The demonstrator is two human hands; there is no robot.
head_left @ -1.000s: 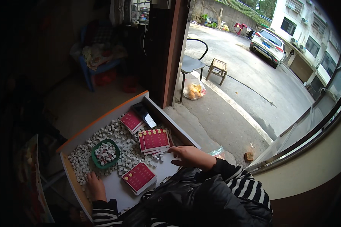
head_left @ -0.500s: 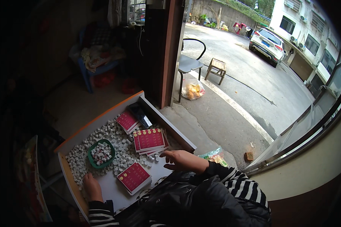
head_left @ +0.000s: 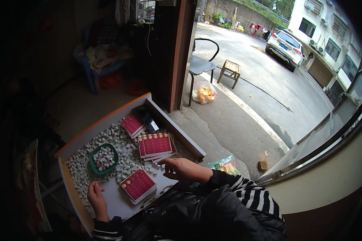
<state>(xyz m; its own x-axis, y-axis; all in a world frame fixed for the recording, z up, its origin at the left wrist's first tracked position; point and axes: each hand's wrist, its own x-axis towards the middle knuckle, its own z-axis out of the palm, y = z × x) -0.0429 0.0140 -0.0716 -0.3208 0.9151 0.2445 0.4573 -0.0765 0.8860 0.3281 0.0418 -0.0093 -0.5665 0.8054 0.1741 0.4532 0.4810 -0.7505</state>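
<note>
Flanking a thick stack of crimson, white-bordered paper cards (head_left: pixel 138 186), two bare hands hang over a shallow white tray (head_left: pixel 112 199) with an orange far rim. The right hand (head_left: pixel 185 168), fingers loosely curled and thumb apart, shows nothing in its grasp; the left hand (head_left: pixel 97 201), fingers nearly straight and thumb slightly away, also looks unladen near the tray's left wall. From the right fingertips the stack lies leftward and toward the body; from the left hand, to the right. The right appears slightly nearer. The stack sits toward the tray's near side, its far edge roughly parallel to the orange rim; its long axis is hard to tell, the cards looking almost square. Just past the right fingertips rests a fanned pile of crimson cards (head_left: pixel 156 145), contact unclear. Farther left, a green plastic basin (head_left: pixel 98 172) stands amid small white cylindrical caps (head_left: pixel 124 146); a black phone (head_left: pixel 146 117) occupies the far corner.
</note>
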